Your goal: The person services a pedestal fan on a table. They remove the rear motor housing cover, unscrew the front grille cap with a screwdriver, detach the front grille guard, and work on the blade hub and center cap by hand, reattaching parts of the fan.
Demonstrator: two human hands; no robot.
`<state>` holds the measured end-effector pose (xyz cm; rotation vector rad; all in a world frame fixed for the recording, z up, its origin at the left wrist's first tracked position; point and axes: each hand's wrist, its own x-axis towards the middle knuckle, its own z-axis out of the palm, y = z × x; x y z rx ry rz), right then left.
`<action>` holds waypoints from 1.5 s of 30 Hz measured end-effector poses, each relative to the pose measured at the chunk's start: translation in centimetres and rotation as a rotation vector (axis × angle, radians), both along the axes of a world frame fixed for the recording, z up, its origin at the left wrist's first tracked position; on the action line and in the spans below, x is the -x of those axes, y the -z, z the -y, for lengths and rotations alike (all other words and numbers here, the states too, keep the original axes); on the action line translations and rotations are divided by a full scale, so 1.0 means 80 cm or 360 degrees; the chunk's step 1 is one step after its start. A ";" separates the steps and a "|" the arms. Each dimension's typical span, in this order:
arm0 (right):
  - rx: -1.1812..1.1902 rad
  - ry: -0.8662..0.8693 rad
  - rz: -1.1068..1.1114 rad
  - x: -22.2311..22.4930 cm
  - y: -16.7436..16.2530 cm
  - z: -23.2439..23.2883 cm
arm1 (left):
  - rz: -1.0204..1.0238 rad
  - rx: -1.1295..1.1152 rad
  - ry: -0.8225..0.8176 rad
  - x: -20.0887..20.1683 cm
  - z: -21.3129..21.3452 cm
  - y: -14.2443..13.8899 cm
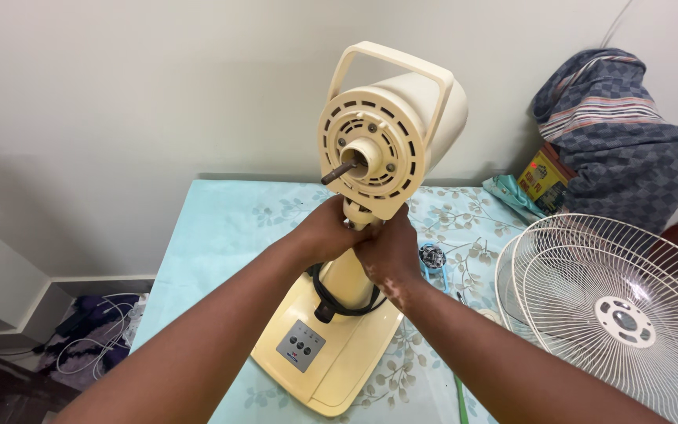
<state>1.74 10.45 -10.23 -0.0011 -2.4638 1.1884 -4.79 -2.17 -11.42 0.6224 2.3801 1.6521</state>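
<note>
A cream table fan without blades or guard stands on a light blue flowered tablecloth point(213, 220). Its motor housing point(390, 129) faces me, with a bare metal shaft point(339, 171) sticking out and a carry handle on top. My left hand point(329, 229) and my right hand point(390, 247) are both wrapped around the fan's neck point(359, 216) just under the motor housing, fingers closed. A black cord point(331, 298) loops around the lower stem. The cream base point(331, 353) carries a grey panel with three buttons point(301, 345).
White wire fan guards point(621, 306) lie at the right of the table. A small light blue part point(433, 259) sits behind my right hand. A checked grey cloth point(621, 126) is piled at the back right over a box. Cables lie on the floor at left.
</note>
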 end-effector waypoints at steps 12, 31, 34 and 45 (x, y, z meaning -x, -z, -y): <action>0.0011 -0.0675 -0.0358 0.044 0.016 -0.031 | -0.0470 0.0158 -0.0371 -0.025 -0.012 -0.009; -0.0427 -0.0888 -0.0115 0.080 0.018 -0.085 | -0.0419 0.0088 -0.0845 -0.063 -0.069 -0.033; -0.0318 -0.0923 -0.0056 0.074 0.018 -0.087 | -0.0296 0.0071 -0.0776 -0.063 -0.067 -0.033; 0.1005 -0.0488 0.0572 0.053 -0.059 -0.128 | -0.0294 -0.0859 -0.0693 -0.050 0.010 -0.040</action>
